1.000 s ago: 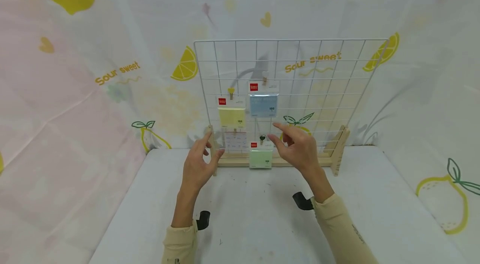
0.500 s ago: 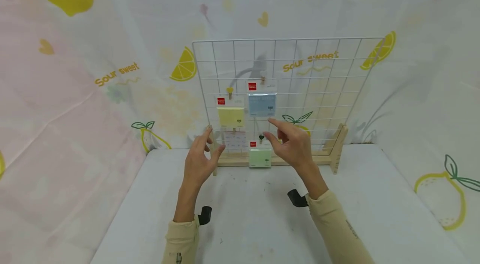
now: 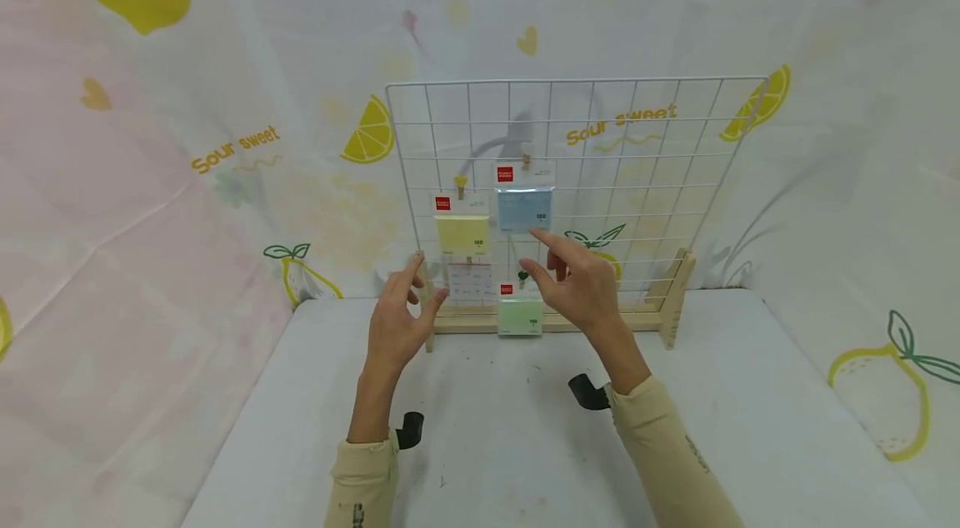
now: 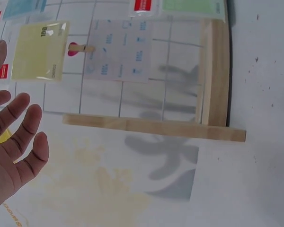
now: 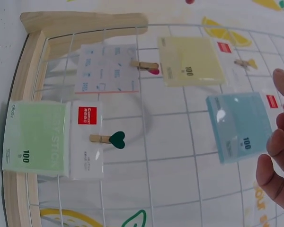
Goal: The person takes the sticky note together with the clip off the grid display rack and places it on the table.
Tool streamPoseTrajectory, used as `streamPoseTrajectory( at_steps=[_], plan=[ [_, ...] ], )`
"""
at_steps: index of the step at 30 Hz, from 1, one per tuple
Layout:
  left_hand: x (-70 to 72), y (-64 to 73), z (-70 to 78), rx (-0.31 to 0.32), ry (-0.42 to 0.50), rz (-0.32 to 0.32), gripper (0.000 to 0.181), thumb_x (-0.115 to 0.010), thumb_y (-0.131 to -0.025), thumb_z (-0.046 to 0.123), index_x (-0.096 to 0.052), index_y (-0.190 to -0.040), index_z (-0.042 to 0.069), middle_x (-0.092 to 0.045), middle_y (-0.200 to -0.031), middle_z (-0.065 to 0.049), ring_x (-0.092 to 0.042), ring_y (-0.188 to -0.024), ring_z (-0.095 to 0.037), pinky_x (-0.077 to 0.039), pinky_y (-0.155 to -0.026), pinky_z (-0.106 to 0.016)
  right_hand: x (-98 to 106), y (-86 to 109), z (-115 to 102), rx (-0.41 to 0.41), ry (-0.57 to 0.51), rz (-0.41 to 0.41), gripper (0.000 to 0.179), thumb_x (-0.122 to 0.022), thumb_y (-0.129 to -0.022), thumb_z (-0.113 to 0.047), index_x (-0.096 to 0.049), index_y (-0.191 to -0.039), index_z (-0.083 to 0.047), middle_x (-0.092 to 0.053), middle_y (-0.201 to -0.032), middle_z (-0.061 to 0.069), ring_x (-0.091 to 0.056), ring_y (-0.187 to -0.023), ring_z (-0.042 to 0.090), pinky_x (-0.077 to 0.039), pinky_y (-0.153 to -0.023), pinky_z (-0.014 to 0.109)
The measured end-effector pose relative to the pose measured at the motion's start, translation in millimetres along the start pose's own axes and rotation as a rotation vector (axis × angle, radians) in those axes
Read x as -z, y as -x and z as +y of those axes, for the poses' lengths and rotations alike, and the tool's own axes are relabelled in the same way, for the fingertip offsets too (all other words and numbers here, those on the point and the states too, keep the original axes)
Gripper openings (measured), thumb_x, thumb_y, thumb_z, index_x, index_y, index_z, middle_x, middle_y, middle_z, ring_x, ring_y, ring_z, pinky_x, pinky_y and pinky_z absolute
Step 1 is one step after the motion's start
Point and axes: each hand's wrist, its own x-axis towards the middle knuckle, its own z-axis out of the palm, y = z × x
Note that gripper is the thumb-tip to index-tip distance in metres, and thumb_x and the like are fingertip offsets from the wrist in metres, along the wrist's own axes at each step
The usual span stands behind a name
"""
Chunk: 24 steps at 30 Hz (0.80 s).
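Observation:
Packs of sticky notes hang clipped on a white wire grid. A yellow pack hangs at the left under a yellow clip. The blue pack is higher, in the middle. Below it, a green pack hangs from a clothespin with a dark green heart. My right hand holds nothing; its index fingertip overlaps the blue pack's lower edge in the head view. At the grid's left post, my left hand has thumb and fingers spread apart, with nothing between them.
A patterned paper sheet hangs under the yellow pack from a clothespin with a red heart. Wooden feet and a wooden base bar support the grid on the white table. Behind hangs a lemon-print cloth.
My right hand has shifted left and slightly up, toward the blue pack's lower edge. My left hand has stayed nearly in place. The hanging packs look unchanged.

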Motion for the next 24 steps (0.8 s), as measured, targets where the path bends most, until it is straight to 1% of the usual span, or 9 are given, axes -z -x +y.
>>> streamPoseTrajectory(
  at_steps=[5,9,12,18,24],
  plan=[
    [-1.7,-0.4,-0.2,0.003,0.002,-0.001,0.063,-0.073,-0.091,0.028,-0.047,-0.145,0.008,-0.056,-0.103,-0.009,-0.052,-0.085,-0.025,-0.040,-0.061,-0.035,-2.4,-1.5,-0.8,0.007,-0.021,0.007,0.044,-0.083,-0.080,-0.019,-0.069,-0.119,-0.004,-0.054,-0.066,0.004,-0.047,-0.054,0.018,-0.030,-0.047,0.023],
    [-2.6,-2.3,-0.8,-0.001,-0.001,0.000,0.063,-0.073,-0.092,0.029,-0.048,-0.145,0.008,-0.057,-0.103,-0.009,-0.052,-0.085,-0.024,-0.041,-0.062,-0.035,-5.2,-1.8,0.2,0.009,-0.030,0.019,0.043,-0.083,-0.081,-0.016,-0.070,-0.119,-0.003,-0.053,-0.065,0.003,-0.047,-0.053,0.018,-0.029,-0.049,0.020],
    [-2.7,-3.8,-0.8,-0.010,0.004,0.007,0.062,-0.073,-0.091,0.029,-0.048,-0.144,0.007,-0.057,-0.103,-0.009,-0.052,-0.085,-0.024,-0.041,-0.062,-0.035,-7.3,-2.7,0.8,0.003,-0.034,0.022,0.041,-0.082,-0.082,-0.015,-0.070,-0.118,-0.004,-0.053,-0.065,0.003,-0.046,-0.054,0.015,-0.031,-0.049,0.021],
    [-5.1,-4.5,-2.8,-0.025,0.012,0.013,0.061,-0.073,-0.092,0.027,-0.048,-0.144,0.010,-0.057,-0.103,-0.010,-0.051,-0.084,-0.023,-0.041,-0.063,-0.035,-9.7,-6.6,0.1,-0.014,-0.047,0.000,0.038,-0.080,-0.084,-0.015,-0.070,-0.118,-0.003,-0.052,-0.064,0.003,-0.045,-0.055,0.014,-0.033,-0.049,0.023],
    [-4.5,-5.6,-2.7,-0.026,0.016,0.014,0.060,-0.073,-0.092,0.025,-0.049,-0.143,0.006,-0.057,-0.102,-0.010,-0.052,-0.084,-0.024,-0.042,-0.063,-0.035,-11.4,-8.9,-0.7,-0.035,-0.038,-0.017,0.037,-0.078,-0.085,-0.018,-0.070,-0.119,-0.004,-0.051,-0.064,0.001,-0.045,-0.056,0.014,-0.033,-0.049,0.024]
  ],
)
